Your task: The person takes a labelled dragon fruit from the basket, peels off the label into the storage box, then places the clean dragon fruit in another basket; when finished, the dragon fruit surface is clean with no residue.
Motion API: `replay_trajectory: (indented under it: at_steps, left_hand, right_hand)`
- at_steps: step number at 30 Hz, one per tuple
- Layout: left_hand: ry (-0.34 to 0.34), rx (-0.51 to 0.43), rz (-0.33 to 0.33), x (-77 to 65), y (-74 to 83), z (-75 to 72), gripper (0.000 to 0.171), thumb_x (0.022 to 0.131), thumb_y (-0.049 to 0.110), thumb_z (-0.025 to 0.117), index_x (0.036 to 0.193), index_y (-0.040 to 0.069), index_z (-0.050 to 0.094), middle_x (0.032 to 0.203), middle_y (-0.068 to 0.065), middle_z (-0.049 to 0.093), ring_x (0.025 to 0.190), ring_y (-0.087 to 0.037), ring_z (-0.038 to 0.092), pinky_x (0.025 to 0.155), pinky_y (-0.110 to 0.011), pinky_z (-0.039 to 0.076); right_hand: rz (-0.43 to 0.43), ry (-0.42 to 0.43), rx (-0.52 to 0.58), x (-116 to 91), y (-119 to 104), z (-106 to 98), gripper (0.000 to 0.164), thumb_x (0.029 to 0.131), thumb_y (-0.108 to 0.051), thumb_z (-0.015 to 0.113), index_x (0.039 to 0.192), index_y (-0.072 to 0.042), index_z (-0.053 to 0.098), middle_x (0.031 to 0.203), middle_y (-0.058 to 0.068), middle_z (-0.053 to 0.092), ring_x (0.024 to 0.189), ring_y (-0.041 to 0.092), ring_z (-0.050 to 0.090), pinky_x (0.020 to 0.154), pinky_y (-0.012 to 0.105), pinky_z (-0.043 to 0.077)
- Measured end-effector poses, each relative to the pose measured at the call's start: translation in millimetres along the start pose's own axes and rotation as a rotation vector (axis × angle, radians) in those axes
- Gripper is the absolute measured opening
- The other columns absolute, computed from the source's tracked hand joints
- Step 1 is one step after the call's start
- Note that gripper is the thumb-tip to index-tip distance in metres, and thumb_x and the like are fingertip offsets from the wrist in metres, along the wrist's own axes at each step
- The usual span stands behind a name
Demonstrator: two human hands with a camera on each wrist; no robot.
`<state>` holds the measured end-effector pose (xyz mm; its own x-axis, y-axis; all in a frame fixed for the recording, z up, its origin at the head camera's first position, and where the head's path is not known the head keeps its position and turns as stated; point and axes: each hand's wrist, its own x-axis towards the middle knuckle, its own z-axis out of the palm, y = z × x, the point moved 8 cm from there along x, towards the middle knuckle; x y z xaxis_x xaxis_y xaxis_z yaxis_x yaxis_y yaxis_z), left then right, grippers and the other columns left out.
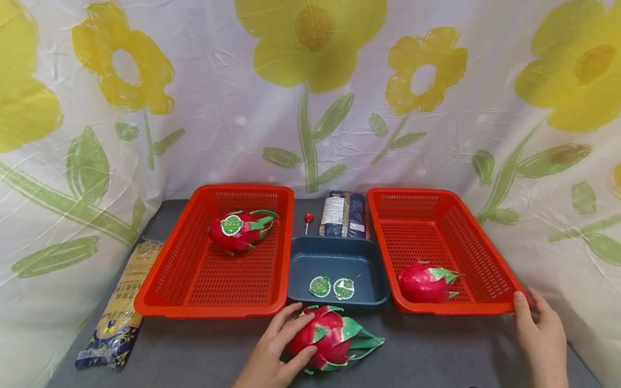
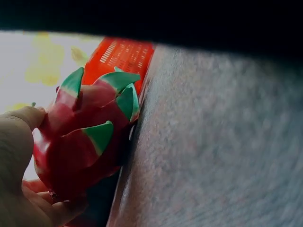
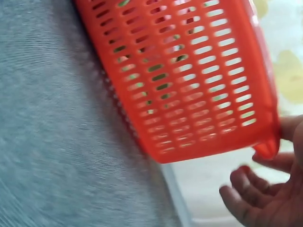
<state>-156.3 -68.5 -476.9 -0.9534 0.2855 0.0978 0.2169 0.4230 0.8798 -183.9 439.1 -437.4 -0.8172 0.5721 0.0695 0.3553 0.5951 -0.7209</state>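
Observation:
My left hand [image 1: 282, 347] grips a dragon fruit [image 1: 327, 337] on the grey table, in front of the blue tray. In the left wrist view, thumb and fingers lie round the stem end of this pink dragon fruit [image 2: 80, 137], its green-tipped scales pointing away. At the far right, my right hand [image 1: 540, 328] pinches the near right corner of the right red basket [image 1: 490, 253]. The right wrist view shows the thumb at the rim of this basket [image 3: 189, 71], with the other fingers below it. Inside that basket lies another dragon fruit [image 1: 424, 283].
A second red basket [image 1: 213, 311] on the left holds a dragon fruit [image 1: 237, 229] with a round label. Between the baskets sits a blue tray [image 1: 303, 264] with two green stickers [image 1: 319, 286]. Behind it are a lollipop [image 1: 308, 218] and a dark package [image 1: 343, 214]. A yellow packet [image 1: 121, 307] lies far left.

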Motion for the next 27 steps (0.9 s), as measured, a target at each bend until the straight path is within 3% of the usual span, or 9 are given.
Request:
replay_trajectory:
  at_steps: [3,5,12,14,17,20,23,25,27]
  left_hand:
    - [0.005,-0.041,0.004,-0.7,2.1,1.3,0.048,0.092,0.042,0.076,0.138,0.034,0.064,0.149,-0.005,0.044,0.131,-0.036,0.044,0.080,-0.036,0.061]
    - [0.016,-0.066,0.003,-1.4,4.0,1.5,0.044,0.092,0.040,0.076,0.135,0.033,0.067,0.148,-0.004,0.046,0.130,-0.035,0.044,0.080,-0.035,0.061]
    - [0.059,-0.145,0.048,-3.5,12.5,-2.0,0.038,0.091,0.029,0.080,0.128,0.024,0.073,0.143,-0.007,0.054,0.126,-0.035,0.051,0.085,-0.034,0.059]
    - [0.051,-0.174,0.025,-4.6,13.3,-3.2,0.038,0.091,0.029,0.080,0.127,0.023,0.074,0.141,-0.007,0.056,0.124,-0.036,0.052,0.084,-0.034,0.060]
    - [0.032,-0.237,-0.020,-7.7,18.9,-6.5,0.037,0.091,0.029,0.080,0.127,0.022,0.074,0.139,-0.008,0.058,0.123,-0.038,0.052,0.083,-0.035,0.060]
    - [0.024,-0.307,-0.045,-10.4,32.6,-13.0,0.037,0.091,0.026,0.080,0.127,0.021,0.074,0.139,-0.009,0.058,0.123,-0.039,0.051,0.082,-0.035,0.060]
    - [0.030,-0.374,-0.034,-9.9,53.2,-22.1,0.037,0.091,0.021,0.080,0.127,0.020,0.074,0.139,-0.010,0.057,0.125,-0.040,0.049,0.081,-0.036,0.061]
    - [0.032,-0.429,-0.031,-6.7,68.3,-27.8,0.037,0.091,0.018,0.080,0.127,0.019,0.074,0.140,-0.009,0.056,0.127,-0.041,0.047,0.083,-0.037,0.060]
    - [0.041,-0.481,-0.014,-1.5,83.7,-33.2,0.038,0.090,0.015,0.080,0.128,0.018,0.073,0.141,-0.007,0.056,0.130,-0.040,0.045,0.085,-0.037,0.060]
  right_hand:
    - [0.073,-0.032,0.117,0,9,7,0.060,0.107,-0.042,0.046,0.155,-0.006,0.043,0.097,0.005,0.070,0.064,-0.008,0.055,0.056,0.012,0.045]
    - [0.101,-0.025,0.161,0,12,8,0.060,0.106,-0.044,0.047,0.155,-0.008,0.045,0.094,-0.007,0.066,0.065,-0.008,0.056,0.057,0.011,0.046]
    - [0.122,-0.019,0.224,0,15,11,0.060,0.106,-0.045,0.049,0.154,-0.010,0.047,0.085,-0.026,0.056,0.068,-0.006,0.058,0.059,0.011,0.047]
    - [0.103,-0.010,0.240,0,14,12,0.059,0.106,-0.044,0.049,0.153,-0.008,0.048,0.084,-0.030,0.054,0.068,-0.007,0.058,0.060,0.010,0.047]
    - [0.076,0.003,0.249,-1,13,13,0.056,0.107,-0.041,0.048,0.152,-0.007,0.049,0.094,-0.023,0.060,0.069,-0.009,0.058,0.061,0.009,0.048]
    - [0.067,0.005,0.246,-2,12,15,0.057,0.108,-0.041,0.045,0.154,-0.007,0.047,0.118,0.004,0.067,0.069,-0.012,0.057,0.062,0.008,0.048]
    - [0.079,0.008,0.241,-3,12,16,0.058,0.109,-0.042,0.042,0.155,-0.008,0.044,0.138,0.026,0.055,0.069,-0.014,0.054,0.061,0.007,0.047]
    - [0.078,0.009,0.250,-4,11,15,0.057,0.109,-0.041,0.041,0.156,-0.008,0.044,0.141,0.029,0.052,0.069,-0.014,0.054,0.060,0.007,0.047]
    - [0.087,0.016,0.262,-4,12,14,0.056,0.109,-0.040,0.042,0.155,-0.009,0.045,0.134,0.019,0.059,0.069,-0.013,0.056,0.061,0.007,0.047]
